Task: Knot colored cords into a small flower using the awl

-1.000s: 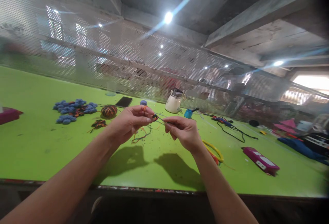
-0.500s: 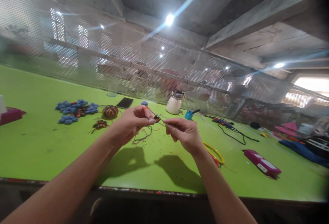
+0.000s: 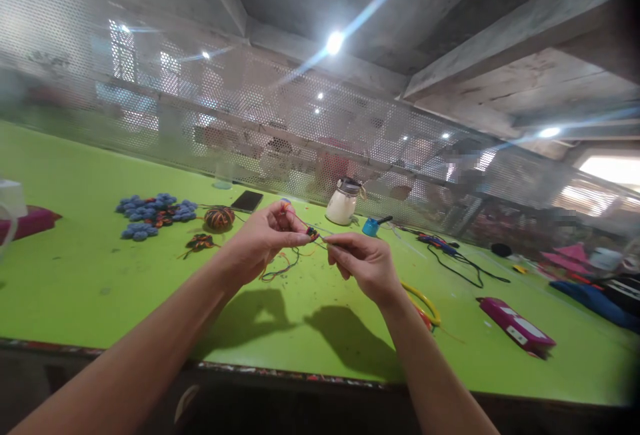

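A small black-and-orange yarn piece is above the glossy green bench, pinched between the left hand's thumb and fingers. Just beside it, the right hand pinches a thin grey shaft directed at the piece. Farther left lie a round black-and-orange yarn ball and fluffy blue flower shapes.

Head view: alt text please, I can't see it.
The left hand pinches a dark yarn piece and the right hand holds a thin object beside it above a green table. Blue flower shapes and a yarn ball lie at left; a white jar stands behind.
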A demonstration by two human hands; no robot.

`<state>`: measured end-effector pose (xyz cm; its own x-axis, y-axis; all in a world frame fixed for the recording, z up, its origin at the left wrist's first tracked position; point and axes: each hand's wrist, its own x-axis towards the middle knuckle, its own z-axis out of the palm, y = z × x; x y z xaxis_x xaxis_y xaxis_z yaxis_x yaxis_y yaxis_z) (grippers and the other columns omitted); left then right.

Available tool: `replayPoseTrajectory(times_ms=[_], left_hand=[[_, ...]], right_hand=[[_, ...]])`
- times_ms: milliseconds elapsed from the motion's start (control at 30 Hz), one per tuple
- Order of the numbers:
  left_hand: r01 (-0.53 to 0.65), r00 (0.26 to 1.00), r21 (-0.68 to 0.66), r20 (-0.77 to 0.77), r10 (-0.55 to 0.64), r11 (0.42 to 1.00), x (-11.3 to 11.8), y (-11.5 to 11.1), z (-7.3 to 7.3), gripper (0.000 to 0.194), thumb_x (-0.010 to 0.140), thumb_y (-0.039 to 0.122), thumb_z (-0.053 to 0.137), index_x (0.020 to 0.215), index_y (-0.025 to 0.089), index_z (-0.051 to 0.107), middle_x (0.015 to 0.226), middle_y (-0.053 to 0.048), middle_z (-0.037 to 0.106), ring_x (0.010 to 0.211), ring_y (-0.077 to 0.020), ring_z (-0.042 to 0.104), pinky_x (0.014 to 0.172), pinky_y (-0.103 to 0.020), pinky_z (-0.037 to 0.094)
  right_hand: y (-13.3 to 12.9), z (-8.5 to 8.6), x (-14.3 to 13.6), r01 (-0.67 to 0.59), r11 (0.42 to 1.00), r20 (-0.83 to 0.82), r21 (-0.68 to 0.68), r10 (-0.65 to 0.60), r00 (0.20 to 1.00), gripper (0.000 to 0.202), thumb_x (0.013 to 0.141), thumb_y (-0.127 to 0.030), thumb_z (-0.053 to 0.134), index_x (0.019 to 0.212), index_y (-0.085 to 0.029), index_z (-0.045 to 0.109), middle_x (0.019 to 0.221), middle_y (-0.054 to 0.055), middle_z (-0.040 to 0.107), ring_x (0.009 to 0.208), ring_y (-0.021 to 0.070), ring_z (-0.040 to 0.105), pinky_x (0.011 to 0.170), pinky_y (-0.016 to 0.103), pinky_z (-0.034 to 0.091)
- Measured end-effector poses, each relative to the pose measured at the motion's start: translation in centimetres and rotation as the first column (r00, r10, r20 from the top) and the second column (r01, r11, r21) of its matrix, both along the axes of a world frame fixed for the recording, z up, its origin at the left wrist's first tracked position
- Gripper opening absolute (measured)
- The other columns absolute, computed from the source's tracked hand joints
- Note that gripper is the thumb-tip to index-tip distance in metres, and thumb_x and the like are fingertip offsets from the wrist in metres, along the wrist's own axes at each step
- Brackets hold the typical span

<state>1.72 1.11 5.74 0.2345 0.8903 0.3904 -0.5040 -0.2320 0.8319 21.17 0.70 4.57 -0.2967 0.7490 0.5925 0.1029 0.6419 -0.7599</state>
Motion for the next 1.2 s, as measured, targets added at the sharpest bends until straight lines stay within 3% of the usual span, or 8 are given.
replayPoseTrajectory(times_ms=[133,200,267,333,833,1200], left_hand=[[0.016,1.0,-0.017,-0.014,-0.016,1.0,-0.11,-0.12,0.16,0.043,0.057,0.003,0.076,0.09,0.016,0.051,0.064,0.003,0.062,0.063,-0.0079,0.056,0.067,-0.023,0.041],[0.033,0.999,-0.017,-0.018,-0.033,0.999,-0.16,-0.3,0.3,0.062,0.058,0.003,0.076,0.113,0.015,0.049,0.063,0.004,0.062,0.062,-0.0085,0.056,0.066,-0.023,0.041],[0.049,0.999,-0.012,-0.008,-0.049,0.999,-0.18,-0.48,0.42,0.086,0.058,0.004,0.076,0.133,0.017,0.036,0.062,0.005,0.061,0.06,-0.0088,0.056,0.066,-0.023,0.041],[0.059,0.998,-0.006,0.002,-0.059,0.998,-0.18,-0.6,0.48,0.1,0.057,0.004,0.076,0.142,0.019,0.025,0.061,0.005,0.061,0.059,-0.0087,0.056,0.066,-0.023,0.041],[0.03,0.999,-0.009,-0.013,-0.03,1.0,-0.01,-0.8,0.6,0.105,0.056,0.003,0.076,0.144,0.018,0.02,0.061,0.003,0.061,0.059,-0.0085,0.055,0.064,-0.022,0.041],[0.044,0.999,-0.036,-0.015,-0.045,0.998,-0.22,-0.52,0.39,0.088,0.059,0.003,0.074,0.137,0.015,0.036,0.064,0.004,0.06,0.061,-0.0086,0.053,0.064,-0.023,0.04]], right_hand=[[-0.07,0.15,-0.1,0.002,1.0,-0.003,-0.006,-0.002,1.0,0.015,0.076,-0.023,0.066,0.089,-0.017,0.071,0.057,-0.001,0.059,0.039,0.0044,0.042,0.037,0.02,0.033],[-0.12,0.18,-0.14,0.006,1.0,-0.003,-0.007,-0.006,1.0,0.015,0.076,-0.023,0.066,0.089,-0.017,0.071,0.057,0.0,0.06,0.039,0.0046,0.042,0.037,0.02,0.033],[-0.14,0.15,-0.17,0.012,1.0,-0.002,-0.009,-0.012,1.0,0.014,0.076,-0.023,0.066,0.088,-0.017,0.071,0.057,0.0,0.06,0.039,0.0048,0.042,0.036,0.02,0.033],[-0.14,0.11,-0.17,0.019,1.0,-0.002,-0.008,-0.019,1.0,0.014,0.076,-0.023,0.067,0.088,-0.017,0.071,0.057,0.0,0.059,0.039,0.0051,0.042,0.036,0.021,0.033],[-0.22,0.09,-0.19,0.015,1.0,-0.018,-0.009,-0.015,1.0,0.014,0.075,-0.022,0.067,0.088,-0.016,0.071,0.057,0.0,0.06,0.038,0.0051,0.042,0.036,0.02,0.033],[0.07,-0.22,-0.1,-0.085,0.992,-0.062,-0.09,0.079,0.995,0.016,0.077,-0.025,0.066,0.09,-0.018,0.071,0.057,0.0,0.062,0.038,0.0046,0.043,0.035,0.019,0.032]])
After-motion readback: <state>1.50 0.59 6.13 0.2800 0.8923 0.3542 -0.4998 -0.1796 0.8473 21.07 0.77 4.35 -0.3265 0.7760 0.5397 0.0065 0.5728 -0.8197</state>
